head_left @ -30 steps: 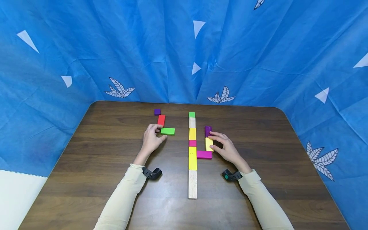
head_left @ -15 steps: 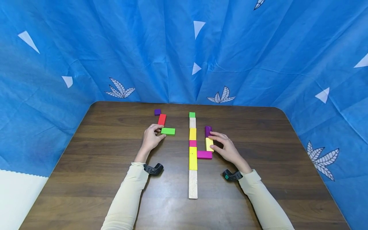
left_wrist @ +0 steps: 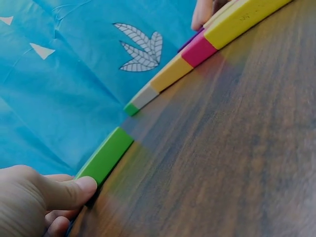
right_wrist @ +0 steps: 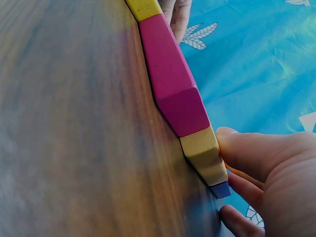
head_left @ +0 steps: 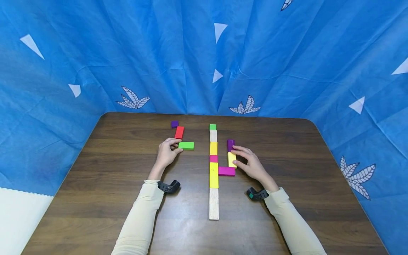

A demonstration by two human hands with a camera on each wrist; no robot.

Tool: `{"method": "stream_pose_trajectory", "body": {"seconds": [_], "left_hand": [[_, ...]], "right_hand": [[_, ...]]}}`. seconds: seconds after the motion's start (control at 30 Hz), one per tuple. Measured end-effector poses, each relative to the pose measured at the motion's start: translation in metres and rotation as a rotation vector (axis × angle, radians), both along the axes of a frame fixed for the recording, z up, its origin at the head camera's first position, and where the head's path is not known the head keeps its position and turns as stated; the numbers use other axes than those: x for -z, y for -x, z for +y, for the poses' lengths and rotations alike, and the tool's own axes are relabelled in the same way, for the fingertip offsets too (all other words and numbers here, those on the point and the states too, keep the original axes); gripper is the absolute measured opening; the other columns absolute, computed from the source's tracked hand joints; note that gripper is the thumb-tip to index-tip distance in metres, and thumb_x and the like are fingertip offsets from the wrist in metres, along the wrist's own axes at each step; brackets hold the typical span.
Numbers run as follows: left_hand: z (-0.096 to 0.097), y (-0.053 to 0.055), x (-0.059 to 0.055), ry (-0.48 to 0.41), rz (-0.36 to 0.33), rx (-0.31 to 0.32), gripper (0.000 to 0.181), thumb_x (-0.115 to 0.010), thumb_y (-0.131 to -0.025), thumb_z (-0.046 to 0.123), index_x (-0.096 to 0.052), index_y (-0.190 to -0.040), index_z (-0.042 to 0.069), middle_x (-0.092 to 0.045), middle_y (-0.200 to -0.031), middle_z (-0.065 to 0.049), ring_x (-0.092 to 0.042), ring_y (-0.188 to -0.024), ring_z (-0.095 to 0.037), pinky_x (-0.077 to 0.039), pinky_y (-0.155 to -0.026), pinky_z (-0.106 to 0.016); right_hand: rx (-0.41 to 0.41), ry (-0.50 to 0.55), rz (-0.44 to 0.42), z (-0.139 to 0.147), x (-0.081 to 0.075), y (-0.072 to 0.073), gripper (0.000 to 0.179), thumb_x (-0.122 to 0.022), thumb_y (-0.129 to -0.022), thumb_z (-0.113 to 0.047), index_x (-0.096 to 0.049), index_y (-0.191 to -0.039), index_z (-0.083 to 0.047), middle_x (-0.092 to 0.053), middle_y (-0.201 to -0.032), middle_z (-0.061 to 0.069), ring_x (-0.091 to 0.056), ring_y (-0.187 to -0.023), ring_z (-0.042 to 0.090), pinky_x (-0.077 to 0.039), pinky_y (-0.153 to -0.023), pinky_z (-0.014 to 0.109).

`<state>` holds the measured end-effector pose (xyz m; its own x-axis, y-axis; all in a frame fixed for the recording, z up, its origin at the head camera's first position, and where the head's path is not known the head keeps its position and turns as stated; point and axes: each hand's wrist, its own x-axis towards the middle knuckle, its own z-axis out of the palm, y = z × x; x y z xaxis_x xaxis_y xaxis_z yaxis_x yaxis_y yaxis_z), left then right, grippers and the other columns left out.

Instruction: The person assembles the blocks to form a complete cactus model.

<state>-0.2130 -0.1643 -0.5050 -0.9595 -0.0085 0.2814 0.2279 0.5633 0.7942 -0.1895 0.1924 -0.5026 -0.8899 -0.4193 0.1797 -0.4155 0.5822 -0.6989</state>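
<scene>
My left hand (head_left: 166,153) pinches the left end of a green block (head_left: 186,146) lying flat on the table, its thumb on the near side, as the left wrist view also shows. Its fingertips are right at the near end of a red block (head_left: 179,132). My right hand (head_left: 251,164) rests with spread, relaxed fingers at a pale yellow block (head_left: 231,160). The thumb (right_wrist: 229,140) touches that block's right side, and the fingers reach over where it meets a purple block (head_left: 231,145). A magenta block (head_left: 226,171) lies crosswise below the yellow one.
Down the middle runs a straight row of blocks: white (head_left: 214,204), bright yellow (head_left: 214,175), pink (head_left: 213,158), more yellow and white, then small green (head_left: 212,127). A dark purple cube (head_left: 174,124) touches the red block's corner. A blue curtain (head_left: 191,56) surrounds the table (head_left: 271,223).
The red block has shifted slightly away, its far end closer beside the purple cube. My left thumb has closed in on the green block and the left forearm moved a little right. My right hand stays put.
</scene>
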Motion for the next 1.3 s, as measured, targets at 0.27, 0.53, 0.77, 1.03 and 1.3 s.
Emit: {"method": "stream_pose_trajectory", "body": {"seconds": [0.27, 0.53, 0.77, 1.03, 1.3], "left_hand": [[0.002, 0.000, -0.003, -0.022, -0.007, -0.012, 0.033, -0.079, -0.076, -0.002, -0.073, -0.108, -0.002, -0.069, -0.101, -0.017, -0.066, -0.083, -0.028, -0.053, -0.072, -0.027], [0.015, -0.002, -0.006, -0.029, 0.013, 0.027, 0.033, -0.080, -0.074, -0.003, -0.073, -0.107, -0.003, -0.069, -0.094, -0.017, -0.065, -0.077, -0.026, -0.052, -0.067, -0.024], [0.033, -0.004, -0.007, -0.030, 0.025, 0.056, 0.032, -0.079, -0.074, -0.004, -0.073, -0.106, -0.003, -0.069, -0.097, -0.016, -0.063, -0.074, -0.023, -0.050, -0.066, -0.021], [0.049, -0.006, -0.004, -0.024, 0.035, 0.073, 0.032, -0.080, -0.075, -0.003, -0.073, -0.106, -0.003, -0.070, -0.099, -0.014, -0.064, -0.074, -0.022, -0.053, -0.067, -0.025], [0.055, -0.006, -0.002, -0.009, 0.047, 0.068, 0.032, -0.081, -0.073, -0.003, -0.074, -0.105, -0.002, -0.070, -0.099, -0.014, -0.065, -0.074, -0.023, -0.054, -0.067, -0.028]], "right_hand": [[0.004, -0.003, -0.003, 0.000, 0.001, 0.001, 0.042, -0.067, -0.092, -0.019, -0.061, -0.132, -0.010, -0.047, -0.149, 0.011, -0.038, -0.139, 0.035, -0.028, -0.111, 0.064], [0.000, 0.006, 0.001, 0.000, 0.000, 0.000, 0.041, -0.068, -0.092, -0.018, -0.062, -0.132, -0.009, -0.048, -0.148, 0.011, -0.039, -0.138, 0.035, -0.028, -0.110, 0.064], [0.007, 0.002, -0.004, 0.000, 0.000, 0.001, 0.042, -0.068, -0.092, -0.019, -0.062, -0.132, -0.010, -0.048, -0.148, 0.011, -0.039, -0.139, 0.035, -0.028, -0.110, 0.065], [0.010, 0.010, -0.004, -0.001, -0.001, 0.000, 0.041, -0.068, -0.092, -0.019, -0.063, -0.131, -0.010, -0.049, -0.147, 0.011, -0.039, -0.138, 0.036, -0.026, -0.110, 0.066], [0.004, 0.012, 0.000, 0.000, 0.000, 0.001, 0.041, -0.068, -0.091, -0.019, -0.063, -0.131, -0.010, -0.049, -0.147, 0.011, -0.039, -0.138, 0.035, -0.026, -0.110, 0.066]]}}
